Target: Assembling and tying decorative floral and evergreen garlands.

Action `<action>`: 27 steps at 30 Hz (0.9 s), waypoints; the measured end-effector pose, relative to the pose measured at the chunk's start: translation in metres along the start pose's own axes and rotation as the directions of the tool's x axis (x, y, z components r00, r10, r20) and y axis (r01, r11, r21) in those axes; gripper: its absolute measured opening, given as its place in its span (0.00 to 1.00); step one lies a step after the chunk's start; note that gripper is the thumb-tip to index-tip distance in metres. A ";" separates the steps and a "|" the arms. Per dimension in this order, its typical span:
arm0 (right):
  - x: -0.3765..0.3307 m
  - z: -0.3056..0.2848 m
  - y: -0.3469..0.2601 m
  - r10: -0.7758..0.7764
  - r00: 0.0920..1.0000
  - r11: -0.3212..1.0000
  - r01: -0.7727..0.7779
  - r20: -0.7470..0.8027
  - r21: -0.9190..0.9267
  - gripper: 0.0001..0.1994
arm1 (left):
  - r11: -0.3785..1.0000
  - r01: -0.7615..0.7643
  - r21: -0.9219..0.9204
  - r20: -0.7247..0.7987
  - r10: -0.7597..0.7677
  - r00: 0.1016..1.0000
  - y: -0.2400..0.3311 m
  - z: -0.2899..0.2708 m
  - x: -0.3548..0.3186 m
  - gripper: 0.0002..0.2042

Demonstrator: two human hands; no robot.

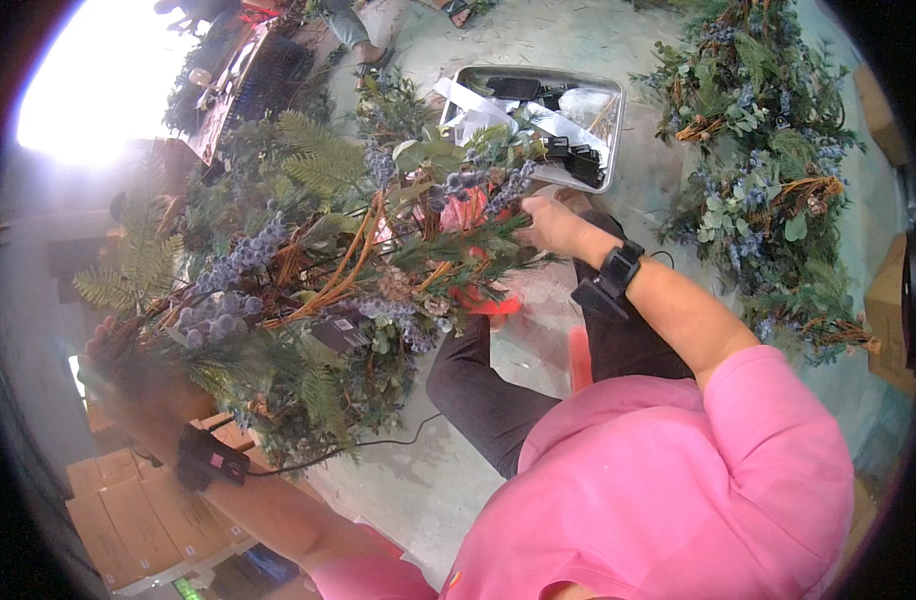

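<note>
Looking down at a grey-green floor [578,40], pretty crowded. Got one big greenery garland [348,260] stretched across the left and middle, full of ferns, blue berries and brown twigs, blocking most of the view there. Seeing more greenery [748,200] down the right, too tangled to count. Also spotting cardboard cartons [148,520] lower left, several, plus two at the far right rim, hemming in that side. Counting two dark-trousered legs [498,400], close to the garland. Found one metal tray [620,130] beyond it, partly hidden by leaves at the near left, loaded with white strips and dark little items. Leaving bare floor between tray and right-side greenery, plus a patch below the garland, left of the legs. Having the right hand [548,222] at the garland's right end, fingers partly curled, tips lost in foliage, so can't tell if gripping. Having the left hand [138,385] at the lower left end, badly blurred; can't tell how open or holding anything. Counting two dark wrist units [618,268], one small dark box [340,333] among the leaves, one thin black cable [378,443].
</note>
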State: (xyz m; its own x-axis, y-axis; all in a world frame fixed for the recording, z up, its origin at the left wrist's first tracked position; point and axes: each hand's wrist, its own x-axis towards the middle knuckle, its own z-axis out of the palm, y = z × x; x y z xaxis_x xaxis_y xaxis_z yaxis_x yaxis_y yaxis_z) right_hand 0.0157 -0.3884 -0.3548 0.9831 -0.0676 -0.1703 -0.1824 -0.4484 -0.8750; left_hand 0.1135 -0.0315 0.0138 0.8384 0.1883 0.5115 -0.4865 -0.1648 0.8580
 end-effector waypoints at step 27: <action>0.052 -0.045 -0.043 -0.467 0.884 0.882 0.462 -0.040 -0.090 0.12 | 0.978 0.109 -0.180 0.180 -0.076 0.981 -0.026 -0.084 0.011 0.13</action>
State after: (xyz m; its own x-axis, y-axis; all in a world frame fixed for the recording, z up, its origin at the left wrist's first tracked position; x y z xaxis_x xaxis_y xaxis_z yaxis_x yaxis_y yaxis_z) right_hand 0.0751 -0.4130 -0.3053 0.9544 0.1136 0.2761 0.2946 -0.5072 -0.8099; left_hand 0.1146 0.0560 0.0013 0.9035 0.0235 0.4279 -0.4285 0.0341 0.9029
